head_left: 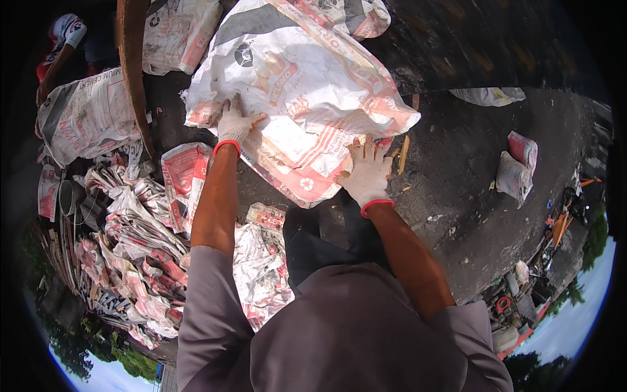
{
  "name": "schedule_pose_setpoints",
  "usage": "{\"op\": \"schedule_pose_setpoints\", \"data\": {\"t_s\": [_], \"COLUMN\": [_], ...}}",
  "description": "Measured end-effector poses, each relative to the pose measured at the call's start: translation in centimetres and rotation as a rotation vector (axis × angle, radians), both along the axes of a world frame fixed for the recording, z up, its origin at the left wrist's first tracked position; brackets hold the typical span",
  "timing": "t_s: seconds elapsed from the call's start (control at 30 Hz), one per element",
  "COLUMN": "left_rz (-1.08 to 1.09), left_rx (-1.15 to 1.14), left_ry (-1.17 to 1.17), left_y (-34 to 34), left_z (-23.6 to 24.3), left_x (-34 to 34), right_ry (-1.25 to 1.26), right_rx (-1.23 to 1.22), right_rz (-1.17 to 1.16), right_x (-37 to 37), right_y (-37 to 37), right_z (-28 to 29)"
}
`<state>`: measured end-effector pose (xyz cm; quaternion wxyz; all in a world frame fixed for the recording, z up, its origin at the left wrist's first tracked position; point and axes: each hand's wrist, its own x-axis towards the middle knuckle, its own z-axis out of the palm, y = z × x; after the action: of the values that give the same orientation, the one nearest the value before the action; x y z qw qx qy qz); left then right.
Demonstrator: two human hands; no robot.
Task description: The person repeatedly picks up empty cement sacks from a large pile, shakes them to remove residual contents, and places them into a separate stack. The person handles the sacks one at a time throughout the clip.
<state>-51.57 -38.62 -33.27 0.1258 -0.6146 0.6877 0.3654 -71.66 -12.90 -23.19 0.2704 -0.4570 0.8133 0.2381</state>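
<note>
Rests white-knit-gloved right hand (367,171), fingers spread wide without grasping, on near-right edge of large, flattened white-and-red sack (304,91), laid over dark ground (444,170). Rests matching-gloved left hand (234,124), fingers parted without grasping, on sack's left side. Well right of sack: small, folded white-and-red bag (514,175).

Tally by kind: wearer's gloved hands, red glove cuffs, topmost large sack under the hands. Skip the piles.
Gloved hands, left hand and right hand: 2
Red glove cuffs: 2
Large sack, topmost under both hands: 1
Total: 5
</note>
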Motion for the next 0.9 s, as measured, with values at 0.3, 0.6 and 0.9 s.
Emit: {"op": "schedule_pose_setpoints", "data": {"t_s": [0.3, 0.6, 0.9], "left_rz": [-0.039, -0.175, -0.472], "left_rx": [-0.497, -0.162, 0.379], "left_ry": [0.149, 0.173, -0.212], "left_y": [10.9, 23.8, 10.3], "left_z": [6.9, 9.8, 10.1], "left_x": [-0.8, 0.5, -4.5], "right_ry": [-0.1, 0.162, -0.044], "right_rx": [0.069, -0.408, -0.404], "right_rz": [-0.083, 0.072, 0.09], "right_x": [0.4, -3.6, -7.6], "right_y": [-2.8, -5.8, -3.4], "right_z": [6.8, 6.7, 0.8]}}
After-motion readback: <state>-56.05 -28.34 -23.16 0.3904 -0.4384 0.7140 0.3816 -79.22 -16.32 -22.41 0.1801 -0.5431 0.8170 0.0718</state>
